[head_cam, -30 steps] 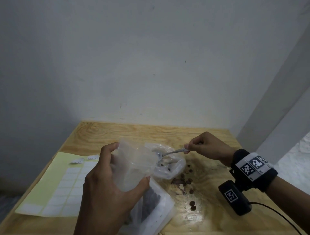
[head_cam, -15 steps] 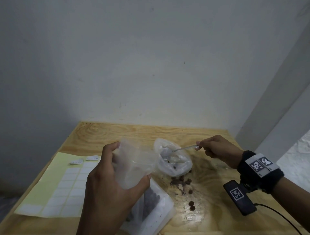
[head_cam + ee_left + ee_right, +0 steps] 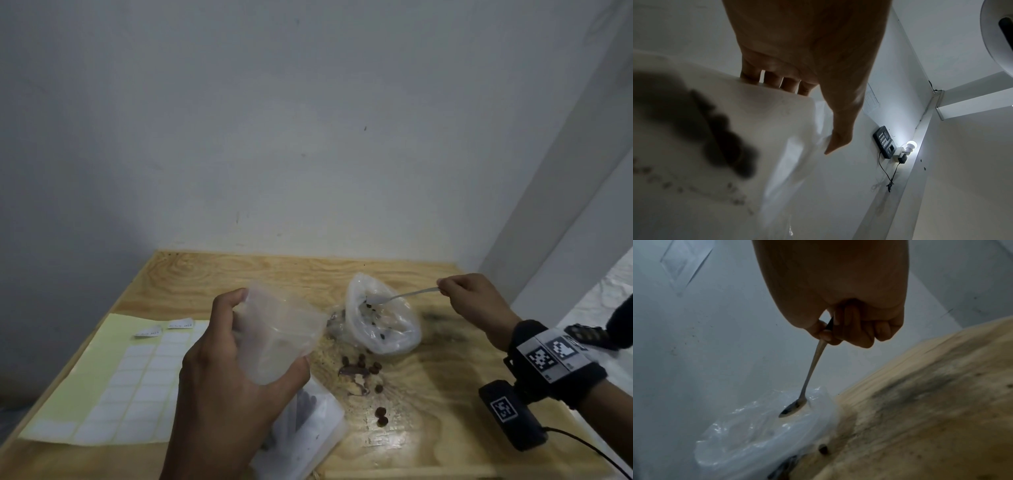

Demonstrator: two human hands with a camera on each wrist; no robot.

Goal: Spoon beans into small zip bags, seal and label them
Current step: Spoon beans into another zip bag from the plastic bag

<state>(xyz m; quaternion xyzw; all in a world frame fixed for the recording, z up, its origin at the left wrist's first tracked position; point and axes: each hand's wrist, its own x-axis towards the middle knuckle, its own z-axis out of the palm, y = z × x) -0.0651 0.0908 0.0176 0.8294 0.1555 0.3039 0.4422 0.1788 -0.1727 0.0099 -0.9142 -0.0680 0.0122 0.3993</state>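
My left hand (image 3: 236,370) grips a small clear zip bag (image 3: 277,332) above the table, its mouth open toward the right; the left wrist view shows the same bag (image 3: 760,123) against my fingers (image 3: 772,79). My right hand (image 3: 469,298) pinches the handle of a metal spoon (image 3: 404,296) whose bowl lies inside the open clear bag of beans (image 3: 383,322) on the table. The right wrist view shows the spoon (image 3: 809,378) with its bowl in that plastic bag (image 3: 760,426). Several loose dark beans (image 3: 363,365) lie spilled on the wood in front of the bean bag.
A yellow sheet of white labels (image 3: 113,380) lies at the left of the wooden table (image 3: 260,274). A white plastic bag holding dark beans (image 3: 308,421) lies below my left hand. A grey wall stands close behind the table. The table's right part has dark stains (image 3: 445,325).
My right hand has moved right and slightly up with the spoon, whose bowl now sits higher in the bean bag. The bean bag's mouth stands more upright. My left hand keeps its grip.
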